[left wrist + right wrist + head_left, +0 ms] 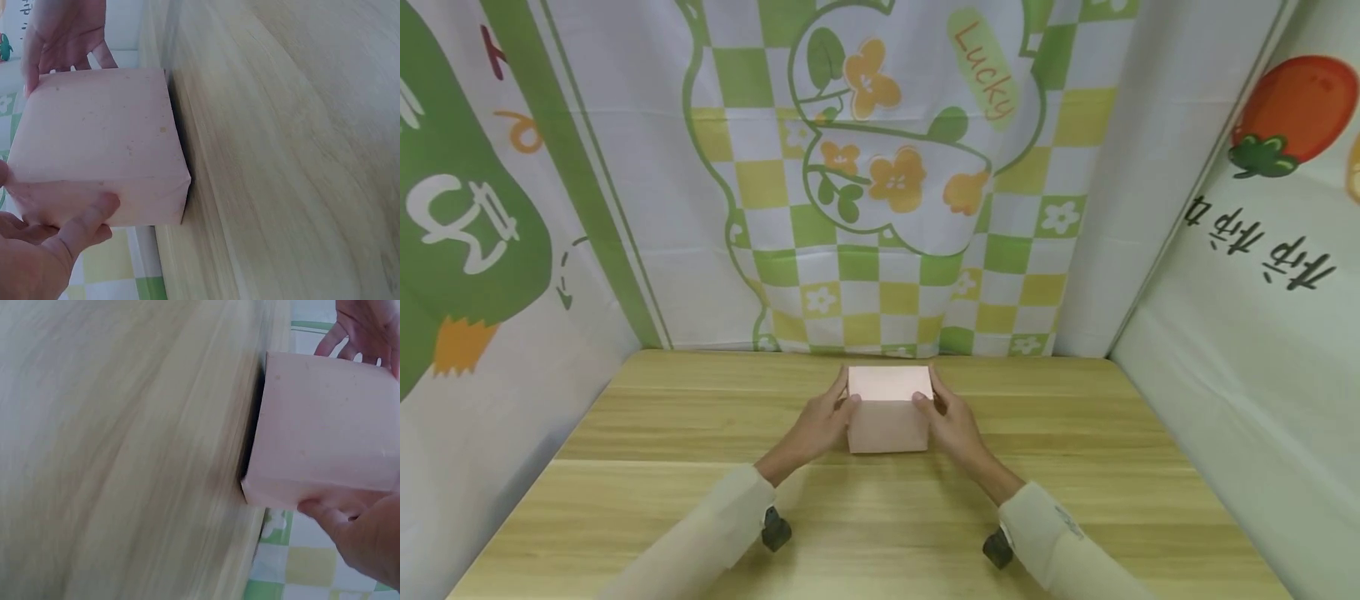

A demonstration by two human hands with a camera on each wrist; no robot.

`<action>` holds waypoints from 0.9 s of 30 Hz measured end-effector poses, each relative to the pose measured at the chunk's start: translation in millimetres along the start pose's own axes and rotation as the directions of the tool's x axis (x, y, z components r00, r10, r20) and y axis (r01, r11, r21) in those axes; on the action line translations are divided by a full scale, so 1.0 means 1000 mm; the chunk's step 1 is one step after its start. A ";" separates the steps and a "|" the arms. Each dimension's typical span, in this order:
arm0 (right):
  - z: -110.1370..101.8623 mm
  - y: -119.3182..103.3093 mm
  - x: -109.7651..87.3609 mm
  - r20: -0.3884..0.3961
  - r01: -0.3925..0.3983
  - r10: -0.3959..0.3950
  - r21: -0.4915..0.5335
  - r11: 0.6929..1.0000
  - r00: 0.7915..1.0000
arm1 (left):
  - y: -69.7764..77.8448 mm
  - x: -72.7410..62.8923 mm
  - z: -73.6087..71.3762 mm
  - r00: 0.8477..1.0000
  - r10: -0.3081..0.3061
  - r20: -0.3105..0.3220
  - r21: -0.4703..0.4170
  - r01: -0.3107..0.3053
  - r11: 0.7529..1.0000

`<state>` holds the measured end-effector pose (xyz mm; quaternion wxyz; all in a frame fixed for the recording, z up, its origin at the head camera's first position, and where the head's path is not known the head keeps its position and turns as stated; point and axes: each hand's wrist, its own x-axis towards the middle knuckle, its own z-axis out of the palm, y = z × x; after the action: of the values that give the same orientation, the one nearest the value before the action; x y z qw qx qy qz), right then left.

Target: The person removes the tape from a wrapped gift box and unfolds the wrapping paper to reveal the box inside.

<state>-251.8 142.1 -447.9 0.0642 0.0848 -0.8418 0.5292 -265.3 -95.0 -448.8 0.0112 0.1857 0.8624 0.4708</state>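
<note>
A small pink box [889, 427] stands near the back middle of the table, its top face brightly lit in the head view. My left hand [822, 423] grips its left side, the thumb at the near top edge and the fingers reaching back along the side. On the opposite side my right hand [957, 423] holds it in the same way. Seen from the left wrist, the box [94, 128] shows small specks on its face, and a dark shadow line runs along its bottom edge. In the right wrist view the thumb of my right hand [372, 540] presses the side face.
The wooden table [700, 517] reaches to a patterned cloth [865, 292] hanging behind it. Printed cloth walls [1247, 350] close in both sides. A small black device [775, 530] sits at the left cuff, another black device [998, 548] at the right.
</note>
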 end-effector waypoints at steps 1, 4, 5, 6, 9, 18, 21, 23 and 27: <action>-0.001 0.001 0.000 0.016 0.007 -0.008 0.006 1.000 1.000 | -0.001 -0.001 -0.001 1.000 0.020 0.016 -0.005 -0.019 1.000; -0.005 0.005 0.000 0.056 0.023 -0.027 0.075 0.997 0.998 | -0.005 -0.002 -0.004 0.996 0.078 0.046 -0.035 -0.077 0.996; -0.006 0.006 0.000 0.068 0.027 -0.033 0.097 0.995 0.997 | -0.007 -0.002 -0.005 0.995 0.092 0.048 -0.046 -0.090 0.995; -0.007 0.007 0.000 0.074 0.041 -0.049 0.108 0.993 0.996 | -0.008 -0.003 -0.006 0.994 0.102 0.045 -0.057 -0.099 0.993; -0.010 0.009 -0.002 0.081 0.072 -0.083 0.132 0.989 0.993 | -0.013 -0.005 -0.009 0.992 0.119 0.043 -0.100 -0.114 0.988; -0.022 0.010 -0.008 0.302 0.013 -0.069 0.182 0.983 0.951 | -0.001 -0.013 -0.014 0.985 0.086 0.147 -0.211 -0.054 0.976; -0.027 0.012 -0.011 0.416 -0.073 -0.013 0.190 0.979 0.909 | 0.001 -0.011 -0.013 0.980 0.027 0.199 -0.244 0.022 0.970; -0.028 0.013 -0.013 0.459 -0.145 0.034 0.209 0.967 0.888 | 0.002 -0.012 -0.013 0.974 0.007 0.228 -0.248 0.051 0.967; -0.025 0.012 -0.018 0.472 -0.247 0.107 0.245 0.938 0.875 | -0.001 -0.013 -0.016 0.958 -0.019 0.286 -0.201 0.079 0.976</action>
<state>-236.3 171.0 -451.5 -0.1957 0.1359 -0.7482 0.6192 -256.3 -113.0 -442.3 0.1654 0.2273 0.8016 0.5276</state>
